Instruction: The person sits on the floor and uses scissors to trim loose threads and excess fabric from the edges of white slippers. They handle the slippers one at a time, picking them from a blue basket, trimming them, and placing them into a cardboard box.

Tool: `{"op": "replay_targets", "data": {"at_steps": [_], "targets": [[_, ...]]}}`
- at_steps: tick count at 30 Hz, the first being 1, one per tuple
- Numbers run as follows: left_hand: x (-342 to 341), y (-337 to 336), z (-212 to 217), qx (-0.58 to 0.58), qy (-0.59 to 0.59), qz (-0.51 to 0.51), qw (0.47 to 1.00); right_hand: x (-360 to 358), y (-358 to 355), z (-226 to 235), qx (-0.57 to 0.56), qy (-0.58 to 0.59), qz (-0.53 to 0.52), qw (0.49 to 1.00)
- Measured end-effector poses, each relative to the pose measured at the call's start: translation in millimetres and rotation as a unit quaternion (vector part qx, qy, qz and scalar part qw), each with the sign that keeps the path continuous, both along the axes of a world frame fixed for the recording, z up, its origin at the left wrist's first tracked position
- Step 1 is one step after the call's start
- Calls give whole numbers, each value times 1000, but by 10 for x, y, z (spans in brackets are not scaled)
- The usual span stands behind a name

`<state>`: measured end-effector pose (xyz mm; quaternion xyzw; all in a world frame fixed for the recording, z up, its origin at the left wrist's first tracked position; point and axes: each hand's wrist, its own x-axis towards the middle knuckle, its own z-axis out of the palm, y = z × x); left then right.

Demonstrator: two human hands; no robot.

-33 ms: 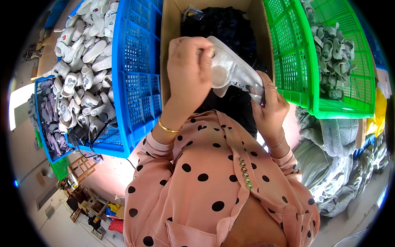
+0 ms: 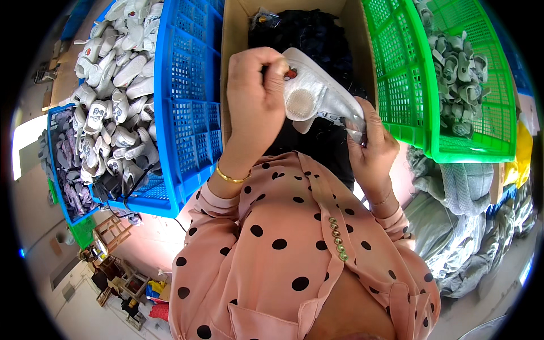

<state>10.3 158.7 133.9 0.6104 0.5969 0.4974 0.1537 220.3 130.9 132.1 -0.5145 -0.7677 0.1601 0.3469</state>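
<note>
Above an open cardboard box, my two hands hold a clear plastic bag with a white sock-like baby shoe in or against it. A round beige patch and a small red-brown figure show on the shoe. My left hand, a gold bangle at its wrist, is closed at the upper left end by the red figure; its fingertips are partly hidden. My right hand pinches the bag's lower right end between thumb and fingers. The bag slants down to the right.
Left stands a blue plastic crate heaped with white baby shoes. Dark items fill the cardboard box ahead. A green crate with grey-white shoes is on the right, above grey bundles.
My left hand has shifted slightly left and up with its end of the bag. The red-brown figure and round patch show more clearly. My right hand has hardly moved.
</note>
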Motion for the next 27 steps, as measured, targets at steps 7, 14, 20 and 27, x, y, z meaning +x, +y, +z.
{"op": "replay_targets", "data": {"at_steps": [7, 14, 20, 27], "targets": [[33, -333, 110, -58, -277, 5, 959, -49, 72, 63, 64, 18, -12, 998], [31, -410, 22, -106, -367, -95, 919, -189, 105, -29, 65, 13, 38, 997], [-66, -430, 17, -153, -452, -112, 872, -191, 224, 42, 44, -39, 61, 996], [-72, -455, 10, -51, -411, -43, 909, -256, 174, 456, 72, -129, -29, 989]]}}
